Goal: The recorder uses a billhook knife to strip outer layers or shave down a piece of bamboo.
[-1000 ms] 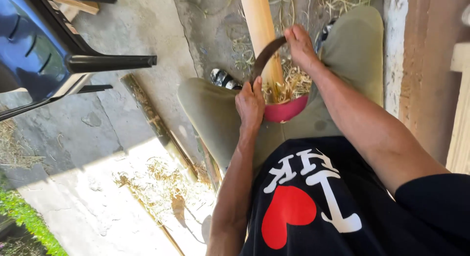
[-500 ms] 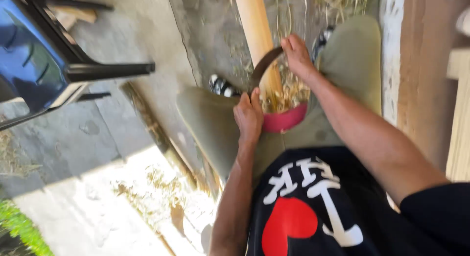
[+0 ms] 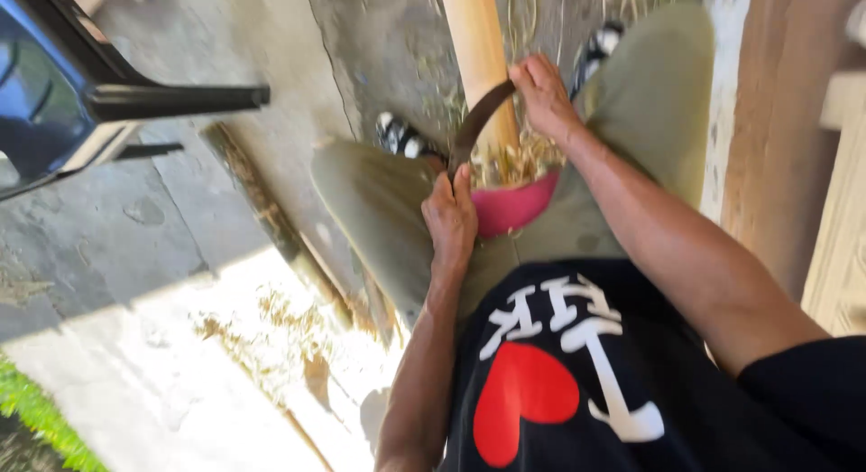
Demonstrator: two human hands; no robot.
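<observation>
Both my hands grip a dark curved blade (image 3: 476, 122) laid across a pale wooden pole (image 3: 476, 48) that runs away from me between my knees. My left hand (image 3: 451, 221) holds the blade's near end, just beside a pink bowl (image 3: 516, 208) resting on my lap. My right hand (image 3: 544, 95) holds the far end, against the pole's right side. Straw-coloured shavings (image 3: 510, 163) fill the bowl under the blade. I am seated, wearing olive trousers and a black shirt with a red heart.
A dark blue plastic chair (image 3: 63, 93) stands at the upper left on the concrete floor (image 3: 180, 255). A thin wooden strip (image 3: 262, 206) and scattered shavings lie on the floor. Wooden boards (image 3: 843, 201) stand at the right. Grass (image 3: 41, 418) shows at the bottom left.
Both hands keep their hold on the blade, which sits slightly nearer to my body along the pole. The view has shifted and blurred a little.
</observation>
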